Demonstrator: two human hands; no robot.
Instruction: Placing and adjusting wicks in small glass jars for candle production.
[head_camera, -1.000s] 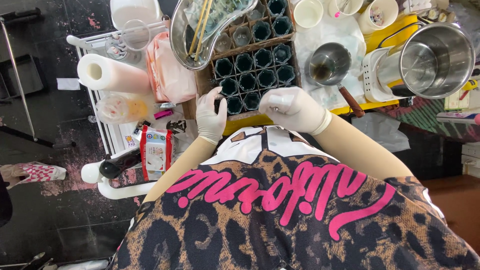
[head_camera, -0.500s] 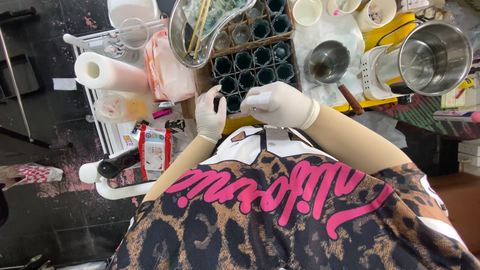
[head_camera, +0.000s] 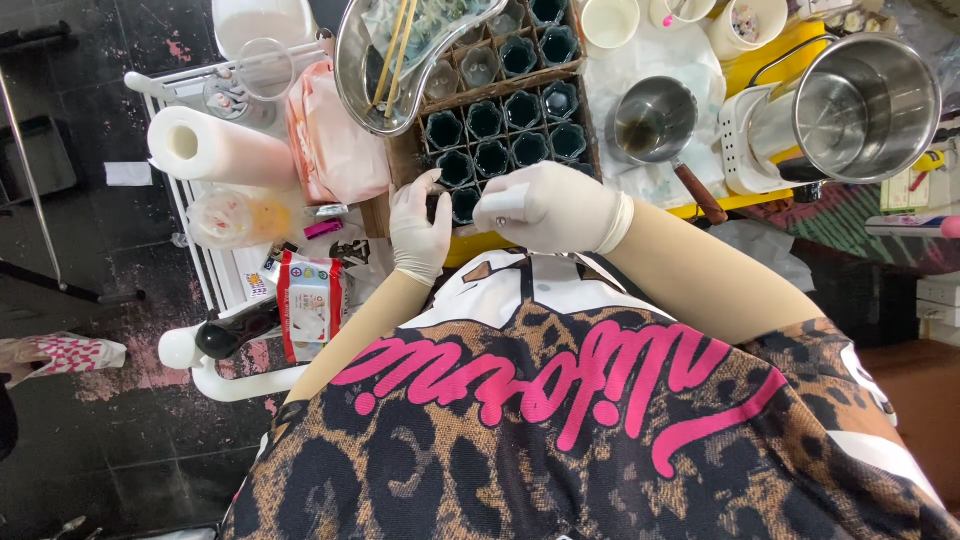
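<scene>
Together, both gloved hands meet at the near edge of a crate (head_camera: 400, 165) of dark cups (head_camera: 487, 158); the left hand (head_camera: 420, 225) and right hand (head_camera: 545, 205) curl over one cup (head_camera: 462, 203), their grip unclear.

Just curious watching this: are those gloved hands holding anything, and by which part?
Both hands, left and right, meet at a dark cup in the tray's near row; the actual grip is hidden.

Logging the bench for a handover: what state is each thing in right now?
Left hand: gloved, fingers at a dark cup.
Right hand: gloved, curled over the crate's near edge.
Crate of dark cups: cups upright.
Steel pot: upright, lid off.
Saucepan: upright, dark residue inside.
Paper towel roll: lying on its side.
</scene>
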